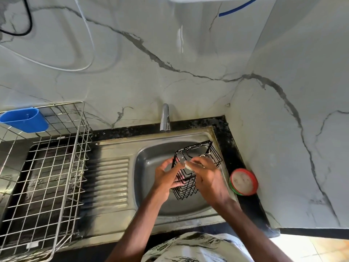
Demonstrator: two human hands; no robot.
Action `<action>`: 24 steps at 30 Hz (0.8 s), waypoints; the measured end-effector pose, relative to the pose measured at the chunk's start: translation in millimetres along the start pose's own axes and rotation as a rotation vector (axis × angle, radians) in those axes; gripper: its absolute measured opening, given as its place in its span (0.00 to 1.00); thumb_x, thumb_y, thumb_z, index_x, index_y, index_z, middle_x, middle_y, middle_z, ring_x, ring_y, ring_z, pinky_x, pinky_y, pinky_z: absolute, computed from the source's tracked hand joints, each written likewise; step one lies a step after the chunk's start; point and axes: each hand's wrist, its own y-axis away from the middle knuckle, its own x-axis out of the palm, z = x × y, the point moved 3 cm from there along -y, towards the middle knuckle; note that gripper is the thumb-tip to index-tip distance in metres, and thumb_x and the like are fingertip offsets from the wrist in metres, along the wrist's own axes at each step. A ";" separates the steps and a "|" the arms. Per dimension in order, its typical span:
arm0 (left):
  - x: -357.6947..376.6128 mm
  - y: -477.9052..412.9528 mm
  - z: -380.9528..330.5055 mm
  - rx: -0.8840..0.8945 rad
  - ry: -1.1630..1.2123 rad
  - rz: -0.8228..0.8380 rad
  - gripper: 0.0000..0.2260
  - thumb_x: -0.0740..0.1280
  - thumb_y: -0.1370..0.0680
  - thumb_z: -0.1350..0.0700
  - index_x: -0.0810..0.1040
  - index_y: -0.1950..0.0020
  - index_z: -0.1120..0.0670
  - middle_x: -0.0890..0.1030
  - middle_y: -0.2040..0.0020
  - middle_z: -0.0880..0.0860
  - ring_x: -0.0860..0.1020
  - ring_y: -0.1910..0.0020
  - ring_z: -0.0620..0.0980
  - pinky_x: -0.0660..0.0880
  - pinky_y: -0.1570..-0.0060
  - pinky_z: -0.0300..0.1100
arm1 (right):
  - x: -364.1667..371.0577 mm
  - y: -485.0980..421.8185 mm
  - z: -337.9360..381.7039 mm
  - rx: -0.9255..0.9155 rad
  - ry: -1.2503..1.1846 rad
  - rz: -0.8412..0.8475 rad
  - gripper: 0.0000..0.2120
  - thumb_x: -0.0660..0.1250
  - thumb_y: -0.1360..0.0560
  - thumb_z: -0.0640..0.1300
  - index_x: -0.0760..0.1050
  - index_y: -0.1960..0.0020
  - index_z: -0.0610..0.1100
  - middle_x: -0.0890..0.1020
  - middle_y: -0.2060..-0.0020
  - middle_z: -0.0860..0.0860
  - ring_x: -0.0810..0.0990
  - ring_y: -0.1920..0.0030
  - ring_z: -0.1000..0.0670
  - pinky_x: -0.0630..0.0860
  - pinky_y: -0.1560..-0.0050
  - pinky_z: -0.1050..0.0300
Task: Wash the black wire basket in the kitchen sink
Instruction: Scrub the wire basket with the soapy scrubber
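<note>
Basket (187, 191) of thin black wire, boxy, suds-flecked, tilted over the steel sink (149, 195); my left hand (164, 176) curls fingers round it, my right hand (207, 176) pinches a pale pad (188, 166).

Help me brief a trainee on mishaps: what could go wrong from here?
The black wire basket, flecked with suds, could slip from the grip of the left hand into the sink. The right hand, holding a pale scrub piece, could snag fingers on wires. That forearm might knock the round red-rimmed tub nearby.
</note>
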 end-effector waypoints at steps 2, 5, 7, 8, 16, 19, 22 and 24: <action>-0.4 0.5 -1.3 -0.008 -0.013 0.032 0.27 0.80 0.27 0.56 0.78 0.29 0.51 0.86 0.43 0.55 0.86 0.55 0.51 0.85 0.61 0.46 | -6.9 -4.4 -20.0 0.023 -0.006 -0.008 0.20 0.58 0.25 0.26 0.82 0.41 0.38 0.84 0.49 0.41 0.84 0.54 0.46 0.84 0.62 0.59; -3.1 -2.3 -0.8 -0.022 -0.013 0.032 0.27 0.79 0.27 0.59 0.78 0.29 0.52 0.85 0.48 0.52 0.82 0.68 0.44 0.85 0.61 0.46 | -21.1 -7.8 -57.4 0.186 0.045 -0.047 0.24 0.60 0.28 0.20 0.82 0.39 0.38 0.84 0.49 0.41 0.84 0.57 0.47 0.84 0.61 0.61; -3.6 -1.7 -3.2 -0.017 -0.018 0.029 0.26 0.79 0.27 0.59 0.78 0.30 0.52 0.85 0.47 0.51 0.82 0.66 0.45 0.85 0.61 0.46 | -25.0 -5.1 -65.1 0.280 0.066 -0.082 0.25 0.61 0.28 0.19 0.82 0.39 0.39 0.84 0.48 0.41 0.84 0.56 0.46 0.79 0.58 0.68; -3.1 -1.2 -4.4 -0.010 -0.018 0.026 0.24 0.79 0.26 0.59 0.79 0.31 0.51 0.85 0.48 0.51 0.81 0.64 0.46 0.85 0.62 0.45 | -24.2 -3.7 -61.7 0.275 0.069 -0.106 0.24 0.61 0.28 0.19 0.82 0.40 0.39 0.84 0.48 0.41 0.85 0.55 0.46 0.77 0.57 0.71; -9.8 0.0 0.3 -0.013 0.036 -0.004 0.17 0.75 0.21 0.53 0.80 0.33 0.53 0.89 0.50 0.52 0.88 0.58 0.56 0.85 0.62 0.49 | -5.0 -1.8 -17.3 0.037 0.021 -0.096 0.18 0.58 0.24 0.28 0.84 0.43 0.38 0.84 0.51 0.41 0.84 0.55 0.45 0.84 0.63 0.57; -14.1 1.0 -0.1 0.000 0.022 -0.010 0.18 0.75 0.22 0.53 0.80 0.33 0.54 0.87 0.45 0.56 0.86 0.50 0.62 0.85 0.61 0.50 | -17.5 -8.0 -49.1 0.155 0.034 -0.104 0.22 0.57 0.25 0.23 0.82 0.41 0.37 0.84 0.50 0.39 0.84 0.56 0.45 0.84 0.63 0.58; -15.6 0.7 -2.0 0.009 -0.007 -0.022 0.18 0.76 0.23 0.53 0.80 0.33 0.53 0.85 0.41 0.59 0.83 0.43 0.67 0.86 0.60 0.49 | -18.2 -13.0 -68.0 0.284 0.052 -0.094 0.23 0.60 0.25 0.21 0.82 0.40 0.39 0.83 0.47 0.39 0.85 0.56 0.46 0.84 0.61 0.62; -13.9 1.1 -3.1 0.013 -0.027 -0.018 0.17 0.76 0.22 0.53 0.81 0.35 0.53 0.85 0.42 0.58 0.82 0.41 0.67 0.85 0.62 0.47 | -13.4 -15.9 -59.6 0.264 0.059 -0.093 0.23 0.60 0.27 0.22 0.82 0.40 0.39 0.83 0.48 0.41 0.84 0.55 0.46 0.84 0.61 0.58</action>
